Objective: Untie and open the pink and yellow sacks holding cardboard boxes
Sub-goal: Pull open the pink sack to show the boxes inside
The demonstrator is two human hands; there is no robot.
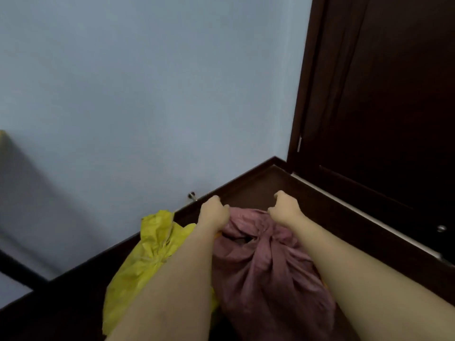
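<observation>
A pink sack (266, 271) stands on the dark floor in a room corner, its top bunched into a knot near its middle. My left hand (213, 212) is closed on the sack's top left edge. My right hand (285, 207) grips the top right edge. Between the two hands the cloth is stretched, and a small dark gap shows just below. A yellow sack (145, 257) leans against the pink one's left side, its neck tied and crumpled; my left forearm hides part of it. No cardboard boxes are visible.
A pale blue wall (147, 94) rises behind the sacks with a dark skirting board (246, 174) and a small metal door stop (192, 195). A dark brown door (384, 107) fills the right side. A dark bar (19, 269) crosses the lower left.
</observation>
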